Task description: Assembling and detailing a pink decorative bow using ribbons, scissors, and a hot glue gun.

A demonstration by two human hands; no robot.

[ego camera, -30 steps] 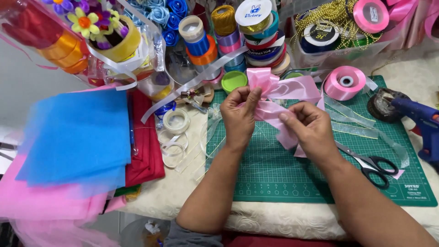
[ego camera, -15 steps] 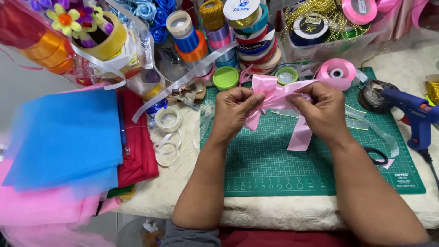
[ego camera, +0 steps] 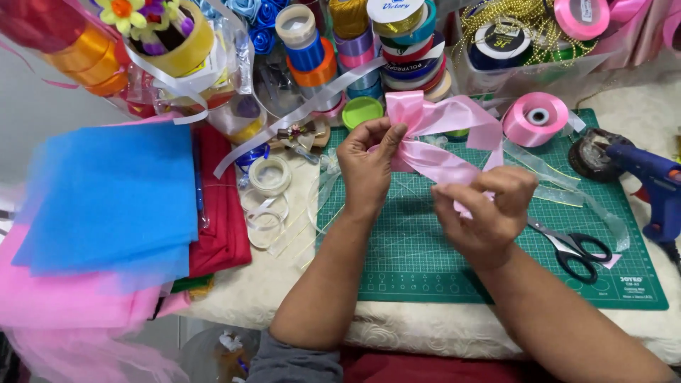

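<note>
My left hand (ego camera: 369,167) pinches the middle of a pink satin ribbon bow (ego camera: 440,124) above the green cutting mat (ego camera: 425,262). Its loops fan out to the upper right of the thumb. My right hand (ego camera: 486,209) is closed around a tail of the same pink ribbon, just right of and below the left hand. A pink ribbon roll (ego camera: 535,118) lies on the mat behind the bow. Black-handled scissors (ego camera: 578,250) lie on the mat right of my right hand.
A blue glue gun (ego camera: 652,184) rests at the mat's right edge. Stacked ribbon spools (ego camera: 411,42) and bins line the back. Blue (ego camera: 113,198), pink and red fabric sheets lie at left, with clear tape rolls (ego camera: 268,177) beside them. A sheer ribbon strip (ego camera: 567,191) crosses the mat.
My hands have moved apart: the right hand has drawn a ribbon tail down and to the right while the left stays pinching the bow's middle. The view has shifted slightly.
</note>
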